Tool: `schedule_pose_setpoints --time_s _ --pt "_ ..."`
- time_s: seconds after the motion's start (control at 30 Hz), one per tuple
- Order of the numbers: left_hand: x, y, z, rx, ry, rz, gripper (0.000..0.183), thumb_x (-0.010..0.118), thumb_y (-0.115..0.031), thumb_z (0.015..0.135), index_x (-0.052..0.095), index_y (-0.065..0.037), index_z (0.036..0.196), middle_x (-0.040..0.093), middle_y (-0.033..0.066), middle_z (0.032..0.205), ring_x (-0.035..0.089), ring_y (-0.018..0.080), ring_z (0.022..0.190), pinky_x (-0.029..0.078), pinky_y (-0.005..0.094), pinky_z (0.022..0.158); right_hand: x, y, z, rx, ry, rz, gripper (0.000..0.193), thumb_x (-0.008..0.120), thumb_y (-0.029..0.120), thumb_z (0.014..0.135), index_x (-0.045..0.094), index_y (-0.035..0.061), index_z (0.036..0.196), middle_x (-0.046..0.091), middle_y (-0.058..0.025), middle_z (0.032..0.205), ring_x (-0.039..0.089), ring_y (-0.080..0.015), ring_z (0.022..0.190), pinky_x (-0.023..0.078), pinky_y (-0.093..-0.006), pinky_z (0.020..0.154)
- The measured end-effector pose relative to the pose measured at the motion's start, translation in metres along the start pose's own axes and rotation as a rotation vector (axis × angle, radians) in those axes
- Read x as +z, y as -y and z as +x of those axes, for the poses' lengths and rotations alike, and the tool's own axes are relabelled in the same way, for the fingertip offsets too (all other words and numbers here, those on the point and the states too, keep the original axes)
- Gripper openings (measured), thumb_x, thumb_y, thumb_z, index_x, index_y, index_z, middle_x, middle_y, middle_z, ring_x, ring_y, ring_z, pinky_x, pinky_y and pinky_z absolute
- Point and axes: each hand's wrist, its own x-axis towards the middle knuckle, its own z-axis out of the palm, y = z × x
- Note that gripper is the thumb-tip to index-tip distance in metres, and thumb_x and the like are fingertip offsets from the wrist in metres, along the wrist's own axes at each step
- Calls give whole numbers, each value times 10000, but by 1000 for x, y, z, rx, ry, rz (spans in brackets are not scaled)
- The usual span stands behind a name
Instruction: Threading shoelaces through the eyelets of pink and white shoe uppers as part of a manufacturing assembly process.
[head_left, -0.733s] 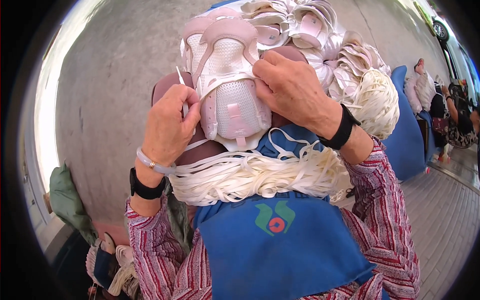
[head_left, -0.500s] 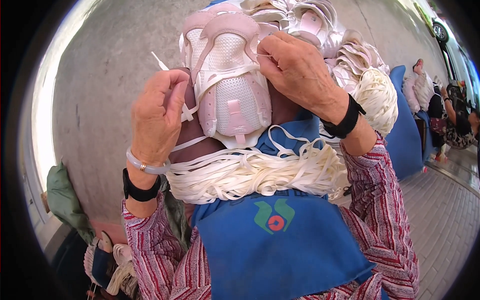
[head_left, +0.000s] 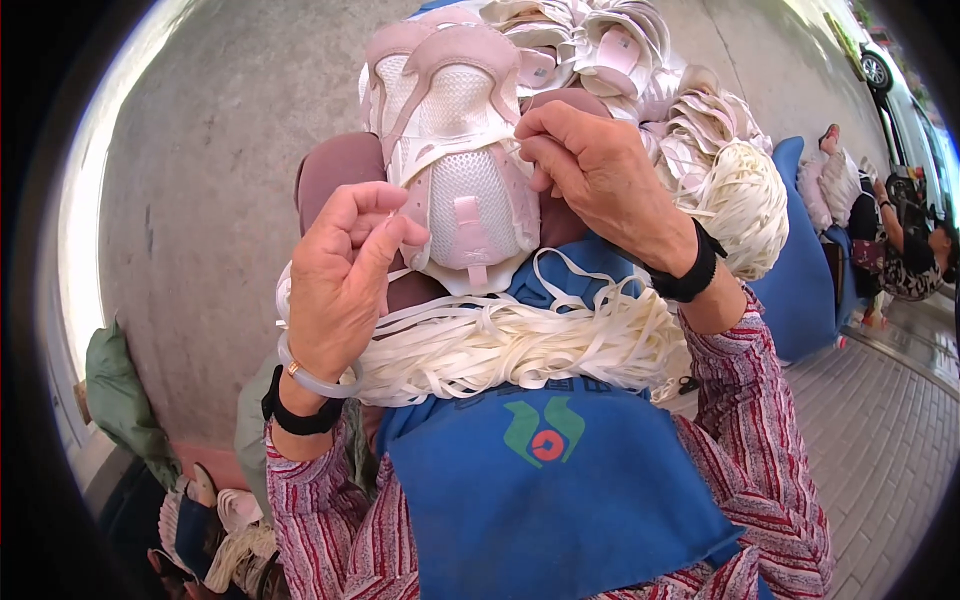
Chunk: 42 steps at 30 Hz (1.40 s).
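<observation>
Above centre, shoe upper (head_left: 466,178), white mesh, pale pink trim.

Your sleeves (head_left: 320,525): striped red, white, grey. Black bands (head_left: 690,272) on both your wrists. Pale bangle (head_left: 316,379) with gold-coloured fitting (left wrist only, between band and left hand (head_left: 355,245)). Your apron (head_left: 560,520): blue, green-and-red emblem (head_left: 547,443). Your trousers (head_left: 338,170): mauve.

green-red emblem (head_left: 547,446), unreadable print (head_left: 552,385) on apron (head_left: 560,520)
</observation>
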Motion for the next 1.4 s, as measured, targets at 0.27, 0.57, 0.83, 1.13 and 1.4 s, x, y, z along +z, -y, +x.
schedule_pose_setpoints --time_s 0.27,0.57,0.83,1.13,1.4 --pt "5 6 11 52 -78 293 104 550 -91 955 617 -22 996 669 23 799 515 26 545 397 178 462 6 2 3 -17 -120 101 104 579 73 890 630 -11 925 639 -141 683 647 -221 574 484 -320 532" --pt "9 13 31 315 -225 530 105 605 -96 915 631 -2 954 671 82 827 620 176 714 487 276 653 6 -5 6 -208 -202 -107 116 620 116 860 657 6 869 641 -147 820 620 -312 775 478 -377 708" --pt "3 18 43 577 -297 784 161 639 -127 901 660 17 971 672 113 1063 619 192 947 478 296 839 3 -3 11 -229 -122 -197 125 598 121 866 646 8 846 625 -154 800 617 -330 753 480 -399 684" --pt "1 12 51 316 -181 553 155 659 -120 877 662 22 941 648 120 1100 600 235 1001 457 294 867 -7 -5 19 -236 33 -320 109 584 103 890 617 -1 895 594 -143 814 595 -334 750 461 -390 675" --pt "2 4 59 790 -174 1163 59 653 -81 807 667 -38 844 648 54 972 553 254 1091 257 614 1024 -9 4 31 -478 44 -545 127 559 105 814 589 19 726 620 -166 739 637 -336 721 499 -424 640"
